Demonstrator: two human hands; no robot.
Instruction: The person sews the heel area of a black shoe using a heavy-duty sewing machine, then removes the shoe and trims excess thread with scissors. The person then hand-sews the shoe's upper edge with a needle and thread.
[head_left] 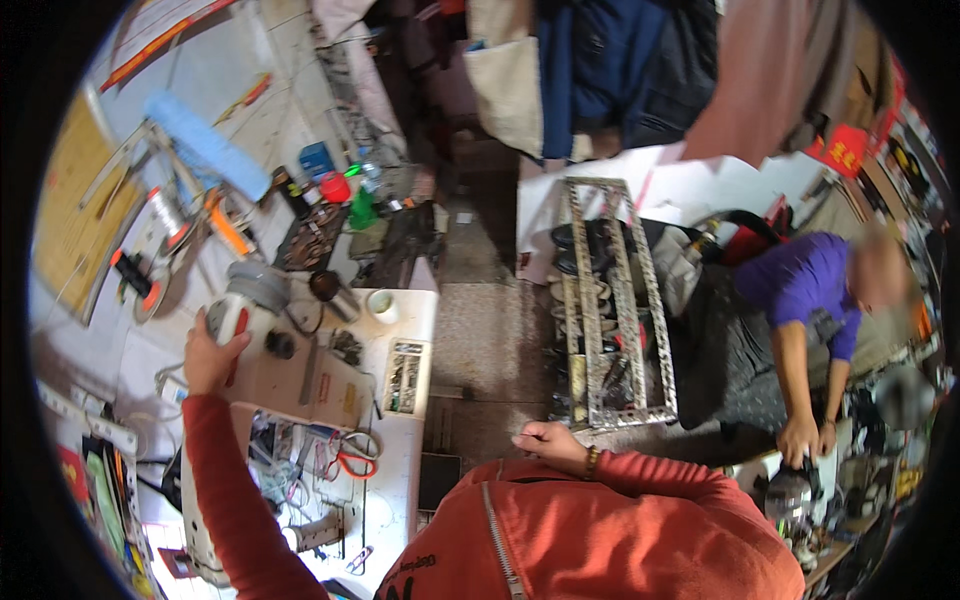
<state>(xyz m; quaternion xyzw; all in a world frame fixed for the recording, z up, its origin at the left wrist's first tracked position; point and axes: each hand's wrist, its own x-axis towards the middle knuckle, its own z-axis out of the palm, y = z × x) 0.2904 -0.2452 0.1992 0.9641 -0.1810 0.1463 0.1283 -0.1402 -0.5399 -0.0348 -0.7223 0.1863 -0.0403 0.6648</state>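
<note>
My left hand (208,360) rests against the end of a white sewing machine (335,390), by a rounded white part with a red stripe. Its thumb and forefinger are spread apart; the other fingers are partly hidden. Above the hand is a grey round cap (258,285). Close to my body, my right hand (545,441) is loosely curled, a beaded bracelet on its wrist, and nothing shows in it. Scissors with orange-red handles (357,464) lie on the white table (400,480) beside the machine. A small tray of metal parts (405,376) is set in the tabletop.
A white cup (382,306) and a dark jar (333,295) stand behind the machine. Thread spools (168,218) are at the left. Across the aisle stands a speckled metal rack (625,300). At right, a person in purple (795,285) grasps a kettle-like vessel (790,498).
</note>
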